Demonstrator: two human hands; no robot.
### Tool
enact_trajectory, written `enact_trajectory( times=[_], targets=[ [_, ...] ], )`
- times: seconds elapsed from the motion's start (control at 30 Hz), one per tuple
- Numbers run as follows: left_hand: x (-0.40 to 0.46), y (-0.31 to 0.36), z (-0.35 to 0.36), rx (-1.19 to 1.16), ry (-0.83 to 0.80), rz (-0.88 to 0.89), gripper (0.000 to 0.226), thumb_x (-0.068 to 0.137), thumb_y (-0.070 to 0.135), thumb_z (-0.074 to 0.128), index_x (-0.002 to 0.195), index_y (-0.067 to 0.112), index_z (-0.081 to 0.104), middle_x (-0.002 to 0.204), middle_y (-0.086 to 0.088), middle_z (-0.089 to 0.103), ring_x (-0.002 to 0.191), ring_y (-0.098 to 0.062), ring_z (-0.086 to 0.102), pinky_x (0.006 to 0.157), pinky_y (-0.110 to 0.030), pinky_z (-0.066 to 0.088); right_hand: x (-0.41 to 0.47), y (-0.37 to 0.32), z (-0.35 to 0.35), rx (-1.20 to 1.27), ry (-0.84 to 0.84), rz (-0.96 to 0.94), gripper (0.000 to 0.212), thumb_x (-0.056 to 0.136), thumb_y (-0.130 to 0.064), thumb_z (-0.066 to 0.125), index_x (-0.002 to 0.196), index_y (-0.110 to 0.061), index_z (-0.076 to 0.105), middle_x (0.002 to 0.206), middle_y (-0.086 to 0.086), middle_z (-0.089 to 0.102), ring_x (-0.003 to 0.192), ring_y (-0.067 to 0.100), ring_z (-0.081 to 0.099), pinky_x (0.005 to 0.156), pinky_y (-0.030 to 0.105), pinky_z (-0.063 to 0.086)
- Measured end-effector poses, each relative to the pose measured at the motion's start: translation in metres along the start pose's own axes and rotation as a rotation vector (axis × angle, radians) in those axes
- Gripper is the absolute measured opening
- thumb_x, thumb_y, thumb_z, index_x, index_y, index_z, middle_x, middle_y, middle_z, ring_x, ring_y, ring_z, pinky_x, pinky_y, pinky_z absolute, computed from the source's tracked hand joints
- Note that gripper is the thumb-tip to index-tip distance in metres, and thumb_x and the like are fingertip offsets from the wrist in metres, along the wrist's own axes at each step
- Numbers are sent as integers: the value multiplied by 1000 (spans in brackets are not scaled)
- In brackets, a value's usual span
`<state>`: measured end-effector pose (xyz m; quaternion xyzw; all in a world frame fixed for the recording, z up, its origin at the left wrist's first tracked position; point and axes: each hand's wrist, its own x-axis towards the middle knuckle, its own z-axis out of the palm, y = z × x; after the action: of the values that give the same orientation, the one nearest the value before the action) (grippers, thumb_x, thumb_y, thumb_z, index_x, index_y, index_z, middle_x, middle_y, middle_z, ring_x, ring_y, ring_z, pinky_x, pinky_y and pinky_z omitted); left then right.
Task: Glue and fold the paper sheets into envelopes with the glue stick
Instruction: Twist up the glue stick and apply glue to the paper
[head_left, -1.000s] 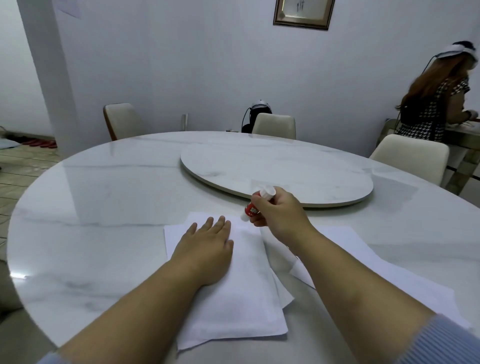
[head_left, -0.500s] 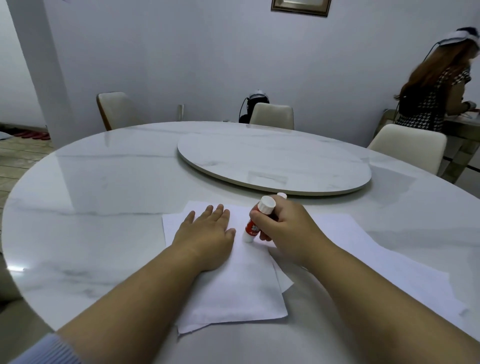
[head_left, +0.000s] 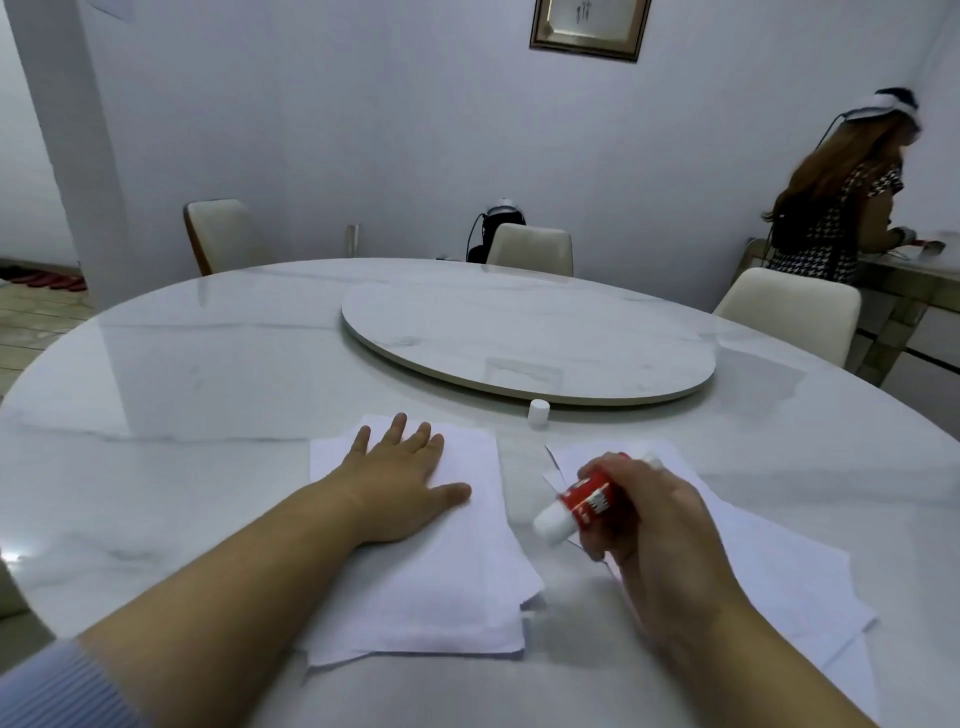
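Observation:
A folded stack of white paper sheets (head_left: 441, 587) lies on the marble table (head_left: 182, 395) in front of me. My left hand (head_left: 400, 478) rests flat on its upper part, fingers spread. My right hand (head_left: 660, 514) grips a red and white glue stick (head_left: 576, 506), held slanted just right of the stack over the bare table. The glue stick's white cap (head_left: 538, 413) stands on the table beside the turntable's edge. More loose white sheets (head_left: 779, 571) lie under and to the right of my right hand.
A round marble turntable (head_left: 519, 343) sits at the table's middle. Cream chairs (head_left: 795, 317) stand around the far side. A person (head_left: 841, 202) stands at a side table at the far right. A framed picture hangs on the wall.
My right hand has carried the glue stick from the folded stack's top edge down and right, off the paper. The white cap now stands alone near the turntable. My left hand stays flat.

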<state>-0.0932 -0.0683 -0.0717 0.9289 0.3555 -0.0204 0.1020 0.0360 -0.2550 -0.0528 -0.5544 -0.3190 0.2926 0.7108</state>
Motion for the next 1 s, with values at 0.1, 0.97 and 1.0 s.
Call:
enact_trajectory(
  times=[0.1,0.97,1.0],
  targets=[
    [-3,3,-12,98,-94,54,59,95,50,29,148,37,7,158,4,-19,142,-23,-27,116,-51,-13,10,-1,-8,221,161,30,25,91,-18,53,71,-6,61,54,7,59,41,13,49,37,22,41],
    [-29,18,-4,-247,55,262,55,92,50,41,144,44,23,155,25,10,134,13,1,111,-18,-3,19,3,-14,156,220,-42,18,90,-23,57,77,-13,64,61,5,67,48,15,57,50,26,48],
    [-29,20,0,-227,103,215,57,93,53,35,146,39,18,157,20,6,139,7,-2,113,-20,-4,20,3,-12,76,208,-56,15,89,-24,59,78,-15,65,63,4,70,51,15,61,54,27,51]
  ],
)
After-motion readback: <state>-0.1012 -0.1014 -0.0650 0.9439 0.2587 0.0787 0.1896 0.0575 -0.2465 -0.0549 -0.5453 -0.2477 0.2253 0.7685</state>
